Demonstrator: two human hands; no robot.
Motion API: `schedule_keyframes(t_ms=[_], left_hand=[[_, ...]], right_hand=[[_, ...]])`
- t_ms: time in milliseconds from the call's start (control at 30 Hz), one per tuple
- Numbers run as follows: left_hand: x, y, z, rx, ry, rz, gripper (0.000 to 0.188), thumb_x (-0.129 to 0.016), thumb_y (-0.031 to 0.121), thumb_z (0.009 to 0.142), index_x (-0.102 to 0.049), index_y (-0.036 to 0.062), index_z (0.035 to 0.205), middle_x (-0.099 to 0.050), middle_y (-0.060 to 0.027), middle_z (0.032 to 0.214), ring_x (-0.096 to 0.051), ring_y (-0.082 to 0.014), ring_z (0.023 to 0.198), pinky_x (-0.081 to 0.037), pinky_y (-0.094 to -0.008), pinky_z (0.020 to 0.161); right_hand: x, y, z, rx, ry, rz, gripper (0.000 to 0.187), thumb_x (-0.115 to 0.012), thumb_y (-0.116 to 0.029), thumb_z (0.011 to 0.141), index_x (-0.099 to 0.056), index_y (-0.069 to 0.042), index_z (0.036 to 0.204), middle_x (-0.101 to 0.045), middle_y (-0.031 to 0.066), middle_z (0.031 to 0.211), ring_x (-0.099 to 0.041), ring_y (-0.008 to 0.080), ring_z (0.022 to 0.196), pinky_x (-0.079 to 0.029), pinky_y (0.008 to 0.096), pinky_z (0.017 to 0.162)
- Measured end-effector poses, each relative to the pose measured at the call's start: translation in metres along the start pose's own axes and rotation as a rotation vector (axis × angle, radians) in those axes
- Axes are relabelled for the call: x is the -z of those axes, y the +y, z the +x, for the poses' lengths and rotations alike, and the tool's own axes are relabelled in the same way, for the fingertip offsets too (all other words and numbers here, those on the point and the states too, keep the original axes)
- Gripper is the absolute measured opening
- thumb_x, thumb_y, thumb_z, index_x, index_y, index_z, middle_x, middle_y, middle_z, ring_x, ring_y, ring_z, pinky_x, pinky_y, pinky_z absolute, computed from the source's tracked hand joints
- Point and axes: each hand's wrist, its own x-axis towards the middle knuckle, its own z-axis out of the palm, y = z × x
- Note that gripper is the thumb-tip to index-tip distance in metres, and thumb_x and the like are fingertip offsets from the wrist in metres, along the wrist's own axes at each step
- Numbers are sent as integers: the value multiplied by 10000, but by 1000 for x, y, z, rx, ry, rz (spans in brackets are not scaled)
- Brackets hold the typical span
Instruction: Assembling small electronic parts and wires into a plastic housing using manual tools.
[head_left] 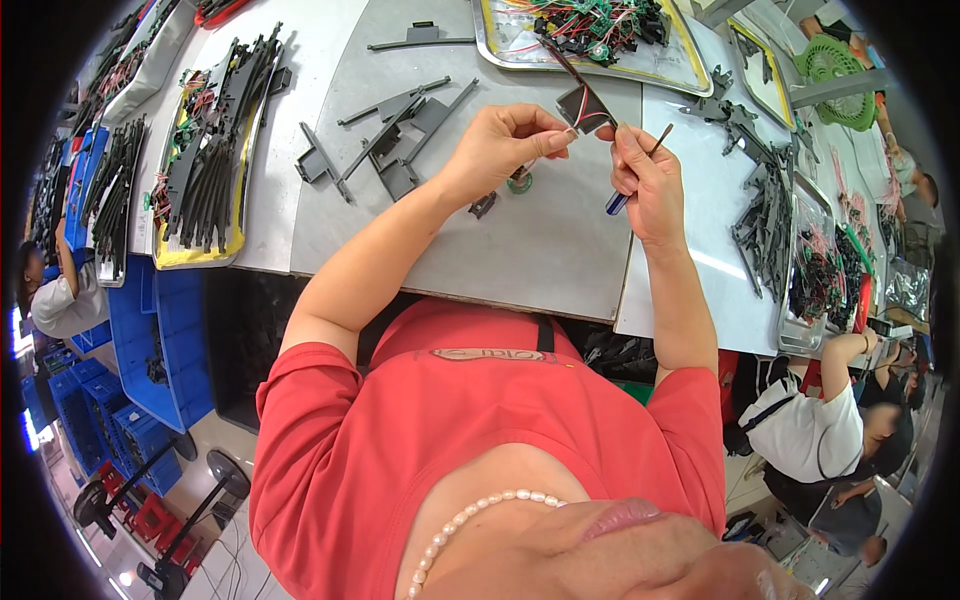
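Above the table, my right hand (pixel 646 185) is closed on the end of a long black plastic part (pixel 582 104) with a square housing in its middle. The same hand also keeps a screwdriver (pixel 617 203) with a blue handle tucked in its fingers. Thin red and white wires (pixel 582 112) come out of the housing. At their lower end my left hand (pixel 508 146) pinches with thumb and forefinger. Under my left hand lie a small round green circuit board (pixel 519 182) and a small black piece (pixel 483 206).
Several black plastic parts (pixel 400 130) lie left of my hands. A metal tray (pixel 490 45) of wired green boards stands behind them. More black parts (pixel 765 210) are heaped at right beside another tray (pixel 800 330). A yellow-lined tray (pixel 240 225) sits at left. Co-workers are at both sides.
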Motion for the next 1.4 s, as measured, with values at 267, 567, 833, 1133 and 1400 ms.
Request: schedule_keyframes(t_ms=[267, 567, 833, 1133, 1400], left_hand=[[12, 35, -7, 124, -119, -121, 494, -702, 196, 782, -536, -57, 1172, -654, -67, 913, -440, -30, 518, -336, -186, 452], [1, 13, -6, -44, 32, -123, 179, -662, 152, 835, -665, 24, 960, -666, -44, 797, -389, -28, 473, -299, -179, 421], [-2, 8, -7, -26, 111, -220, 197, -660, 175, 840, -668, 38, 981, -679, -43, 836, -374, -16, 506, -261, -177, 428], [-5, 4, -7, 72, 107, -284, 243, -631, 204, 867, -649, 55, 1059, -667, -33, 865, -330, -11, 514, -274, -174, 455], [-2, 7, -9, 178, 53, -390, 334, -506, 219, 940, -550, 49, 1225, -620, -19, 947, -301, -20, 513, -280, -179, 465]], right_hand=[[1, -6, -3, 38, 15, -272, 239, -593, -222, 899, -664, 6, 914, -439, -77, 615, -301, 10, 506, -220, 174, 452], [-27, 12, -8, 69, 38, -219, 386, -653, -225, 862, -508, -7, 1146, -543, -26, 761, -382, 29, 565, -266, 184, 473], [-33, 22, -7, -165, -104, -103, 332, -661, -227, 855, -539, -20, 1083, -591, 14, 843, -437, 52, 581, -352, 192, 512], [-33, 33, -8, 64, -60, -377, 141, -636, -135, 859, -622, -10, 924, -640, 23, 887, -576, 97, 754, -455, 243, 720], [-36, 30, -15, 399, -34, -898, 118, -660, -110, 822, -648, -17, 893, -669, 52, 813, -570, 72, 693, -454, 256, 605]])
